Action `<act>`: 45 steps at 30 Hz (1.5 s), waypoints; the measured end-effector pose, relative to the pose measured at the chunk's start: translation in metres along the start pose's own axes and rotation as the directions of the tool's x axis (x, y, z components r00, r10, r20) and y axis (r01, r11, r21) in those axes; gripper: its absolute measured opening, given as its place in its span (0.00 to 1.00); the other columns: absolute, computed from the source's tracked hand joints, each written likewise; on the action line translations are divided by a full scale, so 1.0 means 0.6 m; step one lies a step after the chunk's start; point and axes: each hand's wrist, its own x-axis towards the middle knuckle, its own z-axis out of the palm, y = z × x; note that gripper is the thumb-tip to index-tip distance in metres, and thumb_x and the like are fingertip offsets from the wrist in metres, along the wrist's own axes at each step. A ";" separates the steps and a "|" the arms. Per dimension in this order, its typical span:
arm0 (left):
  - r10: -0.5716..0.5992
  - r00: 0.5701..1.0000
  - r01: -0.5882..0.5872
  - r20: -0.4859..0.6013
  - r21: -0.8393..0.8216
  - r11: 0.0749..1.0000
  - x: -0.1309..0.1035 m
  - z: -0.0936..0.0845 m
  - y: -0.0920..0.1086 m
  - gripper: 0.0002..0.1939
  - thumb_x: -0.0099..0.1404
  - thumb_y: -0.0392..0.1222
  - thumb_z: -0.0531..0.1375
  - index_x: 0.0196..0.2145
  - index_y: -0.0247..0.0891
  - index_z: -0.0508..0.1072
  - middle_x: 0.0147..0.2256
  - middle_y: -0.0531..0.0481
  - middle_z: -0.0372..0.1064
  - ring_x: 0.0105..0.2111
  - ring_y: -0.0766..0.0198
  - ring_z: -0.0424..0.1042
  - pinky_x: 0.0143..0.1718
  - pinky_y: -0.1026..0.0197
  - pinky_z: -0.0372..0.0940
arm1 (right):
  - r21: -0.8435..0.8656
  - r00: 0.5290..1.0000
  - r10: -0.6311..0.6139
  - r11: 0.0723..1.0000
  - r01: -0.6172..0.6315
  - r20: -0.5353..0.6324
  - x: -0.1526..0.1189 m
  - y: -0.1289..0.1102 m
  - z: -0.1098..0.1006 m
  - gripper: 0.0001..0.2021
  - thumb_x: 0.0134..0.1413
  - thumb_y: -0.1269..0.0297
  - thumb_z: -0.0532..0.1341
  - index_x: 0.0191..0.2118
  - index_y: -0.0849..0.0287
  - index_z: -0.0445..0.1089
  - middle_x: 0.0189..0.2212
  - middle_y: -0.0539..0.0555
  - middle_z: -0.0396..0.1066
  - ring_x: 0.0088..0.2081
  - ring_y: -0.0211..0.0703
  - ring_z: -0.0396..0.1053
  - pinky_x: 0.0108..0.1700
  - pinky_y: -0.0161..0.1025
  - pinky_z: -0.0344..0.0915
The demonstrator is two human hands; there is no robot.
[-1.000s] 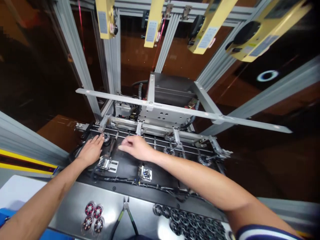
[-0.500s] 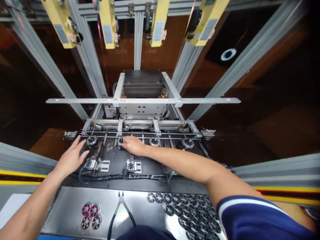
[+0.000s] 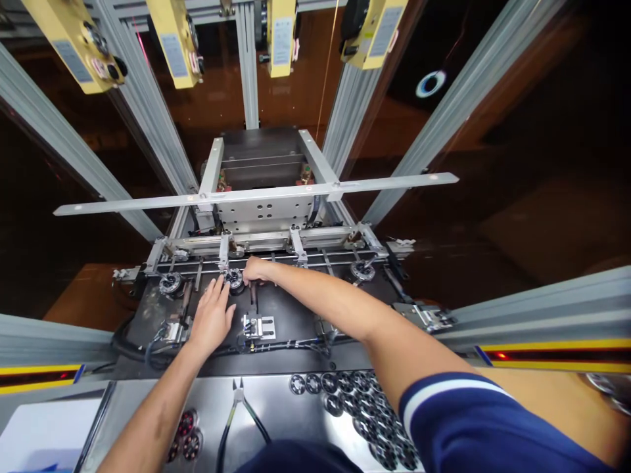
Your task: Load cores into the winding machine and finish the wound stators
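Brown and dark panels (image 3: 211, 98) are standing behind a metal frame (image 3: 248, 72) in the upper part of the frame, where four yellow units (image 3: 280, 39) are hanging in a row. A long pale crossbar (image 3: 266, 192) is spanning the middle, tilting slightly up toward the right. Below it, on the black work plate (image 3: 290, 309), a round spoked part (image 3: 234, 279) is sitting just left of center, and both your hands are working at it. Your left hand (image 3: 211, 318) is lying palm down and unclenched, its thumb standing apart and its fingertips reaching the part's left side. Your right hand (image 3: 257, 268) is bending its fingers at the part's right side; whether they are gripping it, I cannot tell. Similar assemblies are sitting at left (image 3: 171, 284) and at right (image 3: 363, 270) on the same plate, and a silver bracket (image 3: 259, 326) is resting below your right hand. Along the bottom, a shiny metal tray (image 3: 280, 407) is holding pliers (image 3: 238, 395) with their handles spreading apart. Dark rings (image 3: 365, 407) are crowding together to the right of the pliers, while your left forearm is partly covering some red-toned rings (image 3: 192, 443) to the left. White material (image 3: 54, 424) is lying at the lower left.
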 end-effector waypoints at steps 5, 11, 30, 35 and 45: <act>0.020 0.999 -0.019 0.038 -0.019 1.000 0.017 0.015 -0.005 0.25 0.68 0.37 0.57 0.62 0.33 0.63 0.67 0.34 0.56 0.67 0.45 0.55 0.61 0.40 0.61 | 0.098 1.000 0.005 0.995 -0.005 -0.004 0.010 0.005 -0.011 0.15 0.64 0.59 0.62 0.52 0.62 0.69 0.49 0.57 0.71 0.46 0.47 0.73 0.46 0.47 0.73; 0.034 0.993 -0.031 0.109 -0.029 0.999 0.020 0.010 -0.007 0.26 0.67 0.35 0.54 0.63 0.32 0.64 0.66 0.34 0.56 0.67 0.43 0.55 0.61 0.41 0.61 | 0.186 0.994 -0.090 0.979 0.079 0.055 0.006 0.012 0.002 0.13 0.65 0.59 0.61 0.49 0.62 0.70 0.45 0.55 0.73 0.42 0.44 0.74 0.43 0.45 0.74; 0.012 0.977 -0.008 0.212 -0.022 1.000 0.028 0.000 -0.009 0.31 0.66 0.39 0.61 0.64 0.36 0.60 0.69 0.35 0.51 0.66 0.44 0.57 0.62 0.37 0.58 | -0.058 0.963 -0.200 0.980 0.193 -0.182 -0.209 0.197 -0.165 0.13 0.64 0.57 0.62 0.35 0.64 0.73 0.34 0.51 0.75 0.37 0.42 0.74 0.42 0.43 0.71; 0.036 0.977 -0.025 0.211 -0.056 0.998 0.035 -0.013 -0.019 0.32 0.62 0.37 0.58 0.63 0.29 0.62 0.68 0.33 0.52 0.66 0.47 0.57 0.64 0.48 0.58 | -0.074 0.977 -0.116 0.992 0.105 -0.177 -0.172 0.236 -0.151 0.13 0.64 0.57 0.61 0.46 0.62 0.72 0.44 0.54 0.74 0.43 0.45 0.74 0.45 0.47 0.73; 0.024 0.997 -0.032 -0.068 -0.125 0.992 -0.010 -0.107 0.084 0.29 0.70 0.52 0.49 0.61 0.31 0.65 0.67 0.34 0.54 0.65 0.48 0.59 0.65 0.45 0.57 | -0.004 0.998 -0.059 0.998 0.059 -0.021 -0.109 0.251 -0.150 0.15 0.64 0.60 0.62 0.52 0.62 0.69 0.50 0.57 0.71 0.46 0.48 0.73 0.47 0.48 0.73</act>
